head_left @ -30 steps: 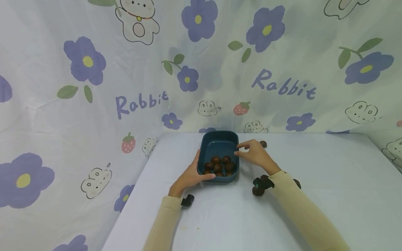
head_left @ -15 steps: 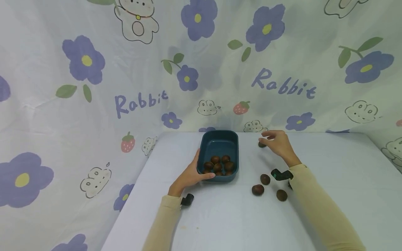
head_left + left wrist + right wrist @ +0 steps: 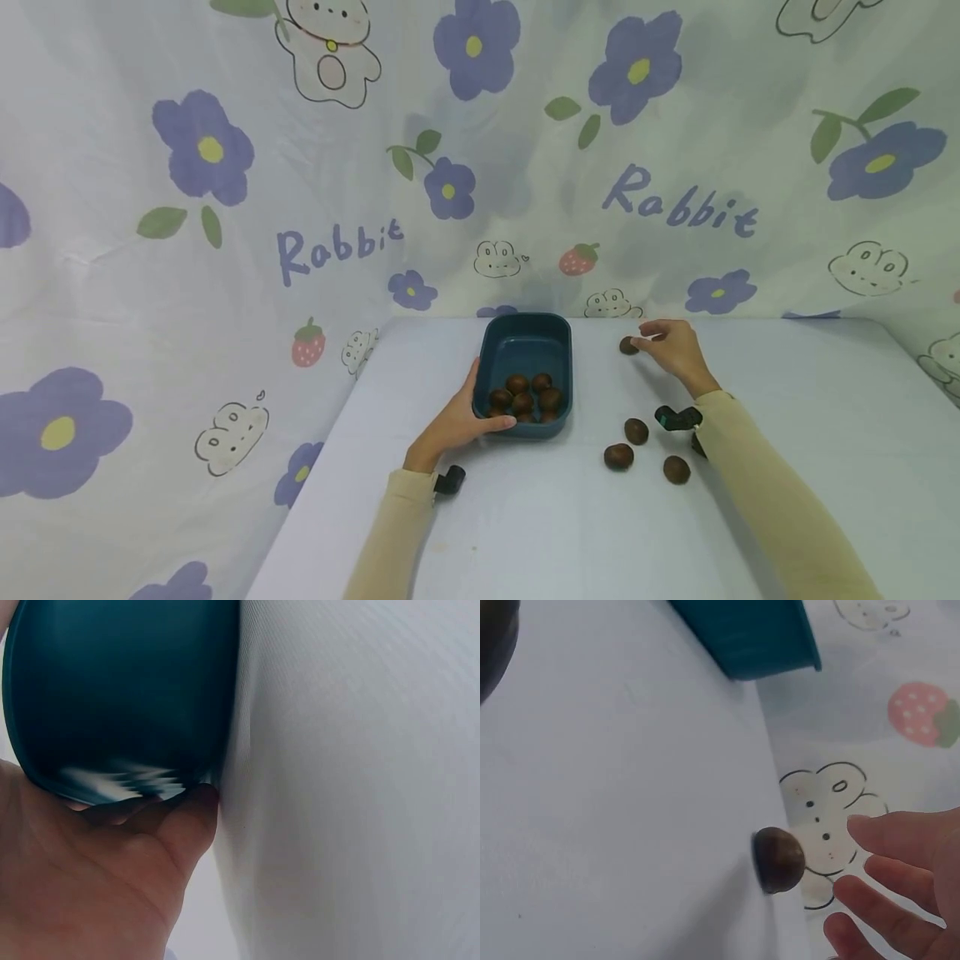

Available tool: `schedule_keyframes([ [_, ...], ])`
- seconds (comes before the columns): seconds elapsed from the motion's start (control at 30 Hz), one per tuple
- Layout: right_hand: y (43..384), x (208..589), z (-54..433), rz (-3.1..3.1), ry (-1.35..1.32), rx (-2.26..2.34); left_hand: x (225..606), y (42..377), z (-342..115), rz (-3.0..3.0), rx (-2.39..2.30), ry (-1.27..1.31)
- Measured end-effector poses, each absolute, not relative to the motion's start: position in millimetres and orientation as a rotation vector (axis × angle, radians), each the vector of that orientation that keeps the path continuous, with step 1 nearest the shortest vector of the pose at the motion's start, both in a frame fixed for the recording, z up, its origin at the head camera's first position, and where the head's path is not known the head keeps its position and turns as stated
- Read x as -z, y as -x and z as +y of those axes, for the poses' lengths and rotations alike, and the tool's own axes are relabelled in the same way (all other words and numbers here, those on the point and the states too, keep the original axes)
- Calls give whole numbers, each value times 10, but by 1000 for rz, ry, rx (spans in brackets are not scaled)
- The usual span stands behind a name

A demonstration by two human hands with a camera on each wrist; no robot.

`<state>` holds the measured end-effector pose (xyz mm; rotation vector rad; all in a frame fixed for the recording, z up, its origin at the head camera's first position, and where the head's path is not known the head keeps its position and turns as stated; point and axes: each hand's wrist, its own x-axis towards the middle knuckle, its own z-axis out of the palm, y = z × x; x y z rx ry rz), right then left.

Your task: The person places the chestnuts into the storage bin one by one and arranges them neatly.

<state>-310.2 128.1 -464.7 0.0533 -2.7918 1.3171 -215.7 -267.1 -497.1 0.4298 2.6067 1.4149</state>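
Observation:
A dark teal rectangular box (image 3: 528, 354) stands on the table, with several brown chestnuts (image 3: 522, 403) gathered at its near end. My left hand (image 3: 456, 419) grips the box at its near left corner, thumb along the front rim; the left wrist view shows its fingers against the teal wall (image 3: 127, 690). My right hand (image 3: 675, 354) is at a lone chestnut (image 3: 628, 345) near the back edge, thumb overlapping it in the head view. In the right wrist view, a gap shows between that chestnut (image 3: 780, 859) and the loosely spread fingers (image 3: 885, 911).
Several more chestnuts lie on the white table right of the box, such as one (image 3: 618, 457) in front and one (image 3: 677, 470) beside it; another is partly hidden by the right sleeve (image 3: 765, 492). A printed curtain (image 3: 525, 167) hangs behind the table's back edge.
My right hand has left the box's right rim and moved right to the lone chestnut, uncovering chestnuts on the table. My left hand stays on the box.

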Motion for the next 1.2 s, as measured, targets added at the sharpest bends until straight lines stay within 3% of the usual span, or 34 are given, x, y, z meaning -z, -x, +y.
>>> schedule_keyframes([
  [0.5, 3251, 4816, 1294, -2896, 14, -1404, 4928, 2133, -2659, 2607, -1405, -409],
  [1.2, 3277, 4742, 1163, -3055, -19, -1135, 4921, 2112, -2663, 2619, -1373, -376],
])
